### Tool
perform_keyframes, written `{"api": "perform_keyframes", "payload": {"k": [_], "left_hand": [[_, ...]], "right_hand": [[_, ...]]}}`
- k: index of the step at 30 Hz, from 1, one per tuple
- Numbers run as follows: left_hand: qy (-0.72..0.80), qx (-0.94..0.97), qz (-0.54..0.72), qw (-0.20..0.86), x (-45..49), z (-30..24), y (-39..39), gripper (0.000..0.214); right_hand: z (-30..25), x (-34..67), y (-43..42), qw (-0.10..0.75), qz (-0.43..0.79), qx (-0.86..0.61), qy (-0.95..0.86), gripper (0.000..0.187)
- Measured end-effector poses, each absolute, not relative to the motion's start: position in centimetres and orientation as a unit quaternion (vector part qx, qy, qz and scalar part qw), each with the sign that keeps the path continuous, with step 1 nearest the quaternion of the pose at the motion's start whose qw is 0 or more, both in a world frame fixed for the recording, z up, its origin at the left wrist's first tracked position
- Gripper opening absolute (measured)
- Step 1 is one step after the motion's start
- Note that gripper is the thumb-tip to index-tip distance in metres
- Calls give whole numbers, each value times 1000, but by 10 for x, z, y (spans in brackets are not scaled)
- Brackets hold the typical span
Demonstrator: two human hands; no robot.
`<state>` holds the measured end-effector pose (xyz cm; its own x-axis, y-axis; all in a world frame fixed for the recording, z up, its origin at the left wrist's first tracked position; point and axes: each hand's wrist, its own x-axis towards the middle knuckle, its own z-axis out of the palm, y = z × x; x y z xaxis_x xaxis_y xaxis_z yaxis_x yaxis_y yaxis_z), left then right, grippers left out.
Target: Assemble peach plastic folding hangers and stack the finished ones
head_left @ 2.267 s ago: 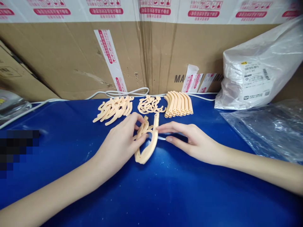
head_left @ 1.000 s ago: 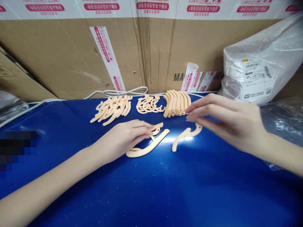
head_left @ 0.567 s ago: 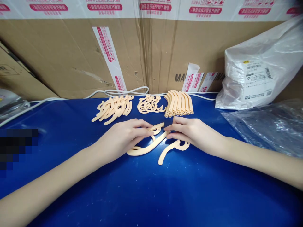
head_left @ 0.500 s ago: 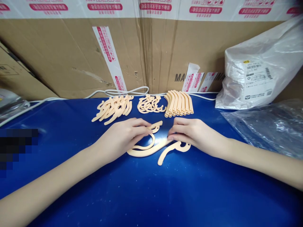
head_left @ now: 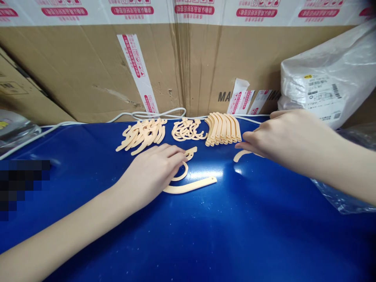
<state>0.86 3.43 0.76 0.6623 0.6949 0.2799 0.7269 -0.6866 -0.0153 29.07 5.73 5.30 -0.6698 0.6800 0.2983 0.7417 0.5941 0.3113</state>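
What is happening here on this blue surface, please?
A person's left hand partly covers some cream-coloured curved pieces, with a long piece extending beside it. The right hand is at another curved piece, farther right; whether it grips this is hidden. Behind, three groups of similar pieces lie side by side before a cardboard box.

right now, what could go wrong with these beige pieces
The long curved piece runs out from under the left hand, so a shift of that hand might drag or knock it. The right hand is close to the neat row of curved pieces and could bump it out of line. The loose left pile lies close to the hook pile, so a nudge might mix them.
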Motion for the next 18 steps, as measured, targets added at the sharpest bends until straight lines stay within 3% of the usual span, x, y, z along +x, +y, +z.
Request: {"api": "perform_keyframes", "payload": {"k": [5,10,14,18], "left_hand": [[-355,-924,-134,-50,29,14,11,25],[-382,-903,-189,-61,44,14,8,31],[-374,-905,-192,-60,51,16,21,29],[-384,-892,-208,-116,51,19,29,23]], "right_hand": [[48,262,46,8,-228,-378,-897,29],[50,242,28,83,-128,-383,-911,9],[51,242,20,156,46,-419,-893,11],[50,256,28,266,374,-426,-780,21]]}}
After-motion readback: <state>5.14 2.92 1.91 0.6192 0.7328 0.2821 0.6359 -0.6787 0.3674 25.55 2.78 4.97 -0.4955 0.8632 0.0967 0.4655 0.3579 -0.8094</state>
